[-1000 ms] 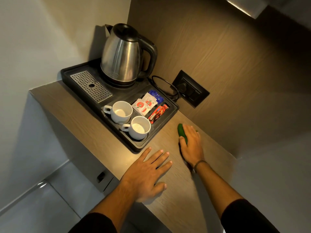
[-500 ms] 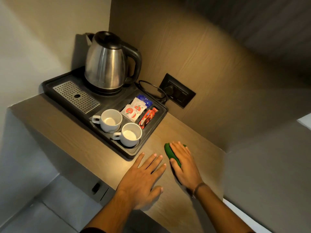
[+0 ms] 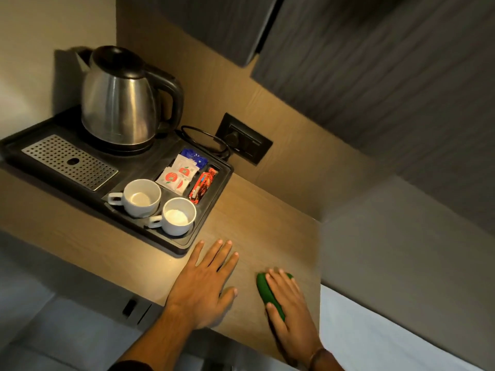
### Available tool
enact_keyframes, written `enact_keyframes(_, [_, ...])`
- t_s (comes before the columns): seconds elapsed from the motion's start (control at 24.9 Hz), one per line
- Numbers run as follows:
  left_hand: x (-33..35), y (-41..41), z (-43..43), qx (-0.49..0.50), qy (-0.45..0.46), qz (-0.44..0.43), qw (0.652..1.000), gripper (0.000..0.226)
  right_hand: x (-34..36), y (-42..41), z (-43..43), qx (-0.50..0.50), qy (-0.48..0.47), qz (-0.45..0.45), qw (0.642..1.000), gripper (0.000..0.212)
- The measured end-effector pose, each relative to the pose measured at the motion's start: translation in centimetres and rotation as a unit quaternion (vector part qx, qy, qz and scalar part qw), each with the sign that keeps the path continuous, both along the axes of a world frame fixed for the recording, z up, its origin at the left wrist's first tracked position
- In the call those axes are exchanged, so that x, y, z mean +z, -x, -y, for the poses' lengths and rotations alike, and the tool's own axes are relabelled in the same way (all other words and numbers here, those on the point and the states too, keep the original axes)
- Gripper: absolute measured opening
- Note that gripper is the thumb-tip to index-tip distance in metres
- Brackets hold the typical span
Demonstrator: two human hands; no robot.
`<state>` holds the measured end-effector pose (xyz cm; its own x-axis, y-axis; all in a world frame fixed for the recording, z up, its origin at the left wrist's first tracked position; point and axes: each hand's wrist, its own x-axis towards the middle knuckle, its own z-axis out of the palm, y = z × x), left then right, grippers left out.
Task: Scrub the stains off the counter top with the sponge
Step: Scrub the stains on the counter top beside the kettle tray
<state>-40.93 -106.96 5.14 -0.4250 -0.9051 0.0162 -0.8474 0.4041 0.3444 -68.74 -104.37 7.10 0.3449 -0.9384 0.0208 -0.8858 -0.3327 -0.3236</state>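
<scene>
A green sponge (image 3: pixel 265 290) lies on the wooden counter top (image 3: pixel 257 215) near its front right corner. My right hand (image 3: pixel 290 314) presses flat on the sponge, covering most of it, with the thumb wrapped along its left edge. My left hand (image 3: pixel 205 283) rests palm down on the counter just left of the sponge, fingers spread, holding nothing. No stains stand out on the wood in this light.
A black tray (image 3: pixel 214 223) at the left holds a steel kettle (image 3: pixel 120 103), two white cups (image 3: pixel 142 196), sachets (image 3: pixel 182 174) and a drip grate. A wall socket (image 3: pixel 243 139) with a cord sits behind. A wall bounds the counter on the right; cabinets hang above.
My right hand has slid the sponge from near the back wall toward the counter's front right. My left hand has stayed flat on the counter. The camera shifted.
</scene>
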Motion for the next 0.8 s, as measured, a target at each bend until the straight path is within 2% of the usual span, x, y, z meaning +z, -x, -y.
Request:
enact_keyframes(0.12, [0.0,-0.1,-0.1,0.002,0.008,0.007,1.000,0.077,1.4,-0.3,4.3,-0.143,0.012,0.023,0.989,0.055])
enact_keyframes(0.16, [-0.1,-0.1,-0.1,0.003,0.008,0.012,1.000,0.077,1.7,-1.6,5.1,-0.153,0.006,0.032,0.988,0.055])
enact_keyframes(0.32, [0.0,0.0,-0.1,0.003,0.000,0.006,1.000,0.077,-0.1,-2.7,-0.3,-0.017,-0.020,0.007,1.000,0.060])
enact_keyframes(0.48, [0.0,0.0,0.1,-0.004,-0.005,0.034,0.999,0.078,0.6,-0.1,-0.4,-0.055,-0.030,-0.011,0.998,0.070])
enact_keyframes(0.56, [0.6,0.1,0.1,0.003,-0.010,0.050,0.999,0.080,1.3,-0.6,0.4,-0.039,-0.053,-0.013,0.998,0.077])
enact_keyframes(0.68, [1.9,0.0,-1.8,0.032,0.000,0.057,0.998,0.086,1.7,-1.2,0.0,-0.043,-0.047,-0.024,0.998,0.073])
enact_keyframes(0.8, [3.4,-1.4,-5.7,0.079,0.016,0.065,0.995,0.086,2.8,-2.8,-1.2,-0.070,0.014,-0.044,0.996,0.067])
